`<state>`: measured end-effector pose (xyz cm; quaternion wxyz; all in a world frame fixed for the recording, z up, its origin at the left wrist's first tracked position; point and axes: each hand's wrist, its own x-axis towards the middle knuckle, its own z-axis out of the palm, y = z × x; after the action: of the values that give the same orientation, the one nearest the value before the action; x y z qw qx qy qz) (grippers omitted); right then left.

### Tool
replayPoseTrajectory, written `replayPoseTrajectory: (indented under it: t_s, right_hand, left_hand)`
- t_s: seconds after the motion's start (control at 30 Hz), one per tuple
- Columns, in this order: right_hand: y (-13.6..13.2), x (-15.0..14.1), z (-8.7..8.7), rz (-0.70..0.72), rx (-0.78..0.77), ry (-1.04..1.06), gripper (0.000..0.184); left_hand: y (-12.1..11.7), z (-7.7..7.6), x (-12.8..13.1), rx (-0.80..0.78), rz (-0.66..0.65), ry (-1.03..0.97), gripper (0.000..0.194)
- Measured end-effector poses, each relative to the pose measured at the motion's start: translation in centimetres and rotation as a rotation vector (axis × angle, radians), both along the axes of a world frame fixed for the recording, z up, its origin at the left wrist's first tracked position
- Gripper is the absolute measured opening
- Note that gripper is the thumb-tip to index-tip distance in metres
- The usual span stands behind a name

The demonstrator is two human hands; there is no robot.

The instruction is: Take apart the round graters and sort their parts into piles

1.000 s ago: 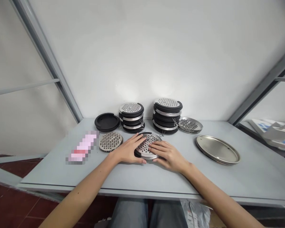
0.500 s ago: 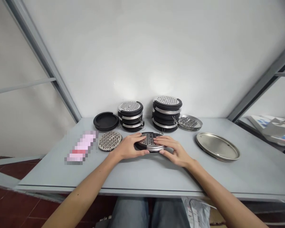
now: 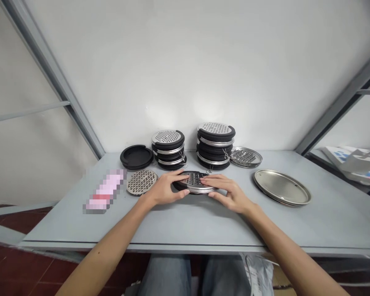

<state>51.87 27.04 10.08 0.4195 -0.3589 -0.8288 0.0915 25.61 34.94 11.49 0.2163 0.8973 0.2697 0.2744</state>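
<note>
Between my hands is a round grater (image 3: 195, 180), a perforated metal disc in a black rim, low over the table in front of me. My left hand (image 3: 168, 188) grips its left side, fingers on top and thumb at the near edge. On the right side my right hand (image 3: 230, 192) has its fingers laid over the holes and its thumb at the near rim. To the left lies a loose round grater plate (image 3: 142, 182) with raised teeth. Behind stand two stacks of black-rimmed graters, a shorter left stack (image 3: 168, 149) and a taller right stack (image 3: 216, 146).
An empty black ring-shaped base (image 3: 137, 157) lies at the back left. Smooth oval metal plates (image 3: 282, 187) are piled on the right, with another grater plate (image 3: 245, 156) beside the taller stack. A blurred pink item (image 3: 106, 191) rests on the grey table (image 3: 160, 230) at left.
Both hands keep hold of the grater, which has tilted slightly, its left side shifting a little. The view has moved slightly; the other things stay where they were.
</note>
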Motion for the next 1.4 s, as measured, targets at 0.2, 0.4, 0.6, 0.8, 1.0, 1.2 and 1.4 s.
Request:
replayPoseTrajectory:
  t_s: [0.2, 0.4, 0.6, 0.8, 1.0, 1.2, 1.4]
  right_hand:
    - [-0.1, 0.7, 0.0, -0.121, -0.104, 0.2, 0.03]
    - [0.2, 1.3, -0.3, -0.194, -0.18, 0.341, 0.03]
    - [1.9, 3.5, -1.3, -0.274, -0.148, 0.636, 0.035]
    - [2.6, 3.8, -0.8, -0.232, -0.156, 0.819, 0.041]
    - [2.0, 3.4, -1.0, -0.393, -0.092, 0.763, 0.034]
    - [0.7, 1.3, -0.6, -0.344, 0.044, 0.46, 0.021]
    - [0.7, -0.1, -1.3, -0.114, 0.122, 0.157, 0.022]
  left_hand:
    - [0.6, 0.4, -1.0, 0.0, 0.021, -0.018, 0.06]
    - [0.7, 0.1, -0.7, 0.044, -0.007, -0.042, 0.04]
    - [1.2, 0.2, -1.3, 0.081, 0.064, -0.093, 0.028]
    - [0.5, 0.9, -1.5, -0.07, 0.053, -0.236, 0.031]
    - [-0.3, 1.6, -2.2, -0.099, 0.119, -0.442, 0.024]
    - [-2.7, 2.3, -3.4, 0.157, 0.107, -0.386, 0.012]
    - [-5.3, 1.8, -4.0, 0.385, 0.011, -0.36, 0.015]
